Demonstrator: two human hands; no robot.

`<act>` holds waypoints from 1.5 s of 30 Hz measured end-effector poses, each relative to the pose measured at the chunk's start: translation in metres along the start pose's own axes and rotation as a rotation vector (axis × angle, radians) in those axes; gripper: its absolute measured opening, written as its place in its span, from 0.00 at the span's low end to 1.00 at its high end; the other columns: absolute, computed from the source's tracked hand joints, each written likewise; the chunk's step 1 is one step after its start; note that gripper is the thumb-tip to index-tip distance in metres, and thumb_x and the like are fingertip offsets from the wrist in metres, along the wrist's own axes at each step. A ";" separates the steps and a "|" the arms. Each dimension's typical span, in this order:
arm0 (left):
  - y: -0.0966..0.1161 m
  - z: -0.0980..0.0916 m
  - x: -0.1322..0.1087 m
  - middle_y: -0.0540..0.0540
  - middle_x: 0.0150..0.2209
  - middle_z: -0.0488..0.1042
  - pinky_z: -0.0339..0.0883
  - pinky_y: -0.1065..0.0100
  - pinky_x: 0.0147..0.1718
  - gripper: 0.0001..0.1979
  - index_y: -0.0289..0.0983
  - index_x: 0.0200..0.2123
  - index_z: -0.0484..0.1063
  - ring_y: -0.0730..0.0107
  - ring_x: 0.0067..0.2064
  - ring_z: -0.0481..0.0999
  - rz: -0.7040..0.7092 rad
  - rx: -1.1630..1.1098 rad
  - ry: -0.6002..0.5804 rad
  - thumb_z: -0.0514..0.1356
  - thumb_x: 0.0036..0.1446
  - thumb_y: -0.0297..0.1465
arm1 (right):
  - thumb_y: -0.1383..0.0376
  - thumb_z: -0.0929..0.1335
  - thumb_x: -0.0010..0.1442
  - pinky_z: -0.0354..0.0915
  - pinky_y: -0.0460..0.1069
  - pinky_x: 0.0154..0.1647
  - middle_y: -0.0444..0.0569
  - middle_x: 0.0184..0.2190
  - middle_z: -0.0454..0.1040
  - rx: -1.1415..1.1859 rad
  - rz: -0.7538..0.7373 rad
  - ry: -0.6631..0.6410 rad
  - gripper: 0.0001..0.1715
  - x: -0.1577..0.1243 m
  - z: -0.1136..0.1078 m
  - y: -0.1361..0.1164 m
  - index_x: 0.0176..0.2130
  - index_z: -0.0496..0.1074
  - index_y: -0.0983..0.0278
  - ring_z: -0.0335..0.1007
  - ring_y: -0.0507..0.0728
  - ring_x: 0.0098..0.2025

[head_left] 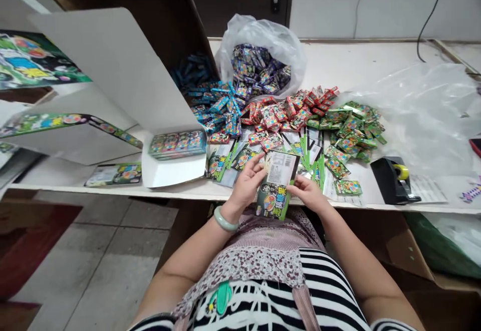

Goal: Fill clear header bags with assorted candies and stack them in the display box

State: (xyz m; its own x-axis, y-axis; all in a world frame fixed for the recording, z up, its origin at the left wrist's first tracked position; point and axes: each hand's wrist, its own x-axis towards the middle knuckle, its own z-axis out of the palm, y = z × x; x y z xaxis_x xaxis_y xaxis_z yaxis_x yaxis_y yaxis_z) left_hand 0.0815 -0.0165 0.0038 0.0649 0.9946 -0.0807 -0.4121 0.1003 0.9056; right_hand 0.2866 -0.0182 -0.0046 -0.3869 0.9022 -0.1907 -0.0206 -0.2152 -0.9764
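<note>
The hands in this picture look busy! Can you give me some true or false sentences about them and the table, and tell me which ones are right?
The left hand and right hand hold a printed card with a barcode: true.
The left hand wears a watch: false, it wears a pale green bangle.
A black tape dispenser sits on the white table: true.
The plastic bag holds red packets: false, it holds dark purple packets.

Barcode digits [281, 160] (too small)
</note>
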 end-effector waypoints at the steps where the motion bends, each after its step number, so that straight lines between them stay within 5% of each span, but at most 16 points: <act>1: -0.001 -0.002 0.003 0.49 0.39 0.78 0.72 0.73 0.40 0.34 0.44 0.61 0.65 0.75 0.38 0.77 0.022 0.022 -0.037 0.70 0.53 0.38 | 0.46 0.75 0.48 0.72 0.51 0.33 0.46 0.32 0.77 0.024 0.027 0.000 0.26 -0.002 0.000 0.003 0.37 0.72 0.61 0.73 0.54 0.32; 8: -0.012 -0.013 -0.001 0.43 0.48 0.76 0.73 0.60 0.51 0.39 0.48 0.68 0.56 0.65 0.47 0.79 0.032 0.245 -0.294 0.68 0.56 0.39 | 0.55 0.75 0.54 0.75 0.55 0.48 0.47 0.41 0.78 -0.032 -0.152 0.343 0.40 -0.013 -0.004 -0.001 0.61 0.59 0.55 0.79 0.56 0.41; 15: -0.004 -0.024 -0.013 0.45 0.43 0.76 0.74 0.65 0.44 0.37 0.45 0.66 0.59 0.66 0.43 0.78 0.007 0.317 -0.366 0.68 0.56 0.37 | 0.56 0.71 0.62 0.76 0.51 0.40 0.47 0.41 0.76 -0.200 -0.175 0.225 0.30 -0.024 -0.002 -0.003 0.60 0.62 0.55 0.77 0.53 0.37; 19: -0.006 -0.021 -0.018 0.49 0.34 0.75 0.70 0.70 0.34 0.20 0.39 0.55 0.72 0.73 0.32 0.72 0.058 0.406 -0.257 0.62 0.62 0.40 | 0.54 0.70 0.62 0.72 0.47 0.28 0.41 0.30 0.72 -0.263 -0.125 0.154 0.21 -0.026 -0.004 -0.003 0.52 0.67 0.58 0.70 0.50 0.27; 22: -0.001 -0.013 -0.018 0.46 0.38 0.77 0.70 0.67 0.42 0.12 0.37 0.40 0.77 0.69 0.39 0.75 0.163 0.461 -0.114 0.60 0.63 0.40 | 0.52 0.68 0.64 0.70 0.47 0.25 0.42 0.28 0.71 -0.326 -0.152 0.161 0.15 -0.025 -0.003 -0.012 0.42 0.70 0.60 0.67 0.50 0.25; 25: 0.011 -0.007 -0.017 0.45 0.38 0.78 0.70 0.64 0.46 0.10 0.37 0.33 0.77 0.67 0.43 0.76 0.200 0.451 -0.120 0.63 0.61 0.37 | 0.53 0.68 0.64 0.69 0.47 0.29 0.48 0.34 0.73 -0.402 -0.285 0.210 0.15 -0.022 0.000 -0.026 0.34 0.71 0.61 0.70 0.53 0.35; 30: 0.026 -0.004 -0.021 0.47 0.34 0.78 0.73 0.67 0.41 0.08 0.38 0.39 0.78 0.71 0.38 0.77 0.155 0.370 -0.176 0.67 0.57 0.34 | 0.52 0.74 0.55 0.66 0.45 0.23 0.44 0.32 0.71 -0.151 -0.188 0.151 0.19 -0.015 0.001 -0.038 0.41 0.70 0.59 0.69 0.51 0.31; 33: 0.028 -0.005 -0.025 0.47 0.35 0.79 0.74 0.69 0.40 0.13 0.39 0.46 0.78 0.72 0.38 0.78 0.166 0.343 -0.193 0.67 0.57 0.34 | 0.54 0.73 0.57 0.68 0.45 0.25 0.46 0.34 0.72 -0.205 -0.197 0.134 0.17 -0.018 0.002 -0.042 0.43 0.72 0.59 0.70 0.53 0.34; 38: 0.033 0.001 -0.028 0.43 0.40 0.79 0.75 0.67 0.42 0.08 0.37 0.34 0.79 0.68 0.44 0.79 0.255 0.449 -0.230 0.70 0.55 0.36 | 0.59 0.73 0.58 0.70 0.47 0.32 0.49 0.38 0.74 -0.461 -0.332 0.093 0.09 -0.027 0.004 -0.056 0.31 0.72 0.60 0.71 0.55 0.42; 45: 0.042 0.018 -0.020 0.48 0.30 0.77 0.72 0.71 0.33 0.10 0.35 0.30 0.75 0.74 0.32 0.76 0.136 0.428 -0.180 0.69 0.54 0.35 | 0.53 0.74 0.56 0.67 0.49 0.32 0.46 0.29 0.75 -0.326 -0.157 0.048 0.16 -0.014 0.002 -0.068 0.33 0.74 0.62 0.69 0.52 0.30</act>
State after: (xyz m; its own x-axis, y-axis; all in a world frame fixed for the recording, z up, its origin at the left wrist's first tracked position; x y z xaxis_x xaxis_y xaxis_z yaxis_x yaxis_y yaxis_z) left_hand 0.0787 -0.0323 0.0511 0.2085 0.9739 0.0896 -0.0195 -0.0874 0.9960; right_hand 0.2913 -0.0172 0.0644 -0.3586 0.9329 -0.0329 0.2214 0.0508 -0.9739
